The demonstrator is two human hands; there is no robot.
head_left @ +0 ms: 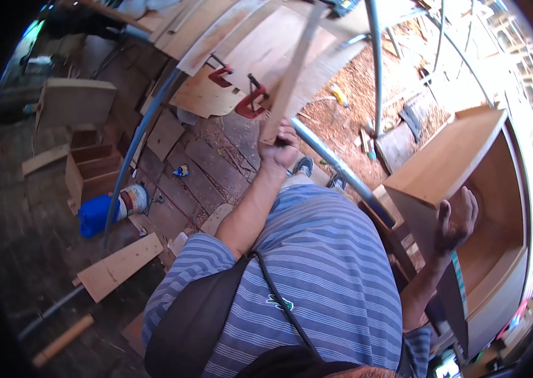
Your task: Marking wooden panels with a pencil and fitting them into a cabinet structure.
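My left hand [279,143] is closed round the near end of a long wooden strip [297,69], which runs away from me over the workbench [276,47]. Just left of that hand, a red C-clamp [252,99] and another red C-clamp [219,74] sit at the bench's near edge, beside curved wooden pieces [219,34]. Raised on the right, my right hand [457,220] holds nothing, with its thumb apart from its fingers. It is nearest to a large open wooden cabinet box [446,157], in front of its opening.
Grey metal pipes [345,167] cross around the bench. Wood shavings [355,79] cover the ground beyond. To the left are a small wooden shelf box [93,173], a blue container [97,215] and a loose board [120,268] on the plank floor [200,164].
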